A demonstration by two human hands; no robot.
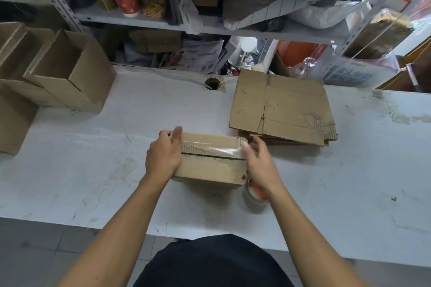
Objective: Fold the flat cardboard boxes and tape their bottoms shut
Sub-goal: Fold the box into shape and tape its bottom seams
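A folded cardboard box (pixel 210 165) stands bottom-up on the white table (pixel 116 170), near the front edge. A strip of clear tape (pixel 210 150) runs along its bottom seam. My left hand (pixel 163 156) grips the box's left end, fingers curled over the far edge. My right hand (pixel 258 161) lies against the box's right end where the tape comes down the side; it is blurred. A roll of clear tape (pixel 253 196) with an orange core lies on the table just under my right wrist. A stack of flat cardboard boxes (pixel 282 107) lies at the right rear.
Several assembled open boxes (pixel 70 72) stand at the table's left rear. A cable hole (pixel 212 83) sits near the back edge. Cluttered metal shelves (pixel 163 21) rise behind the table. The floor (pixel 35 251) shows below the front edge.
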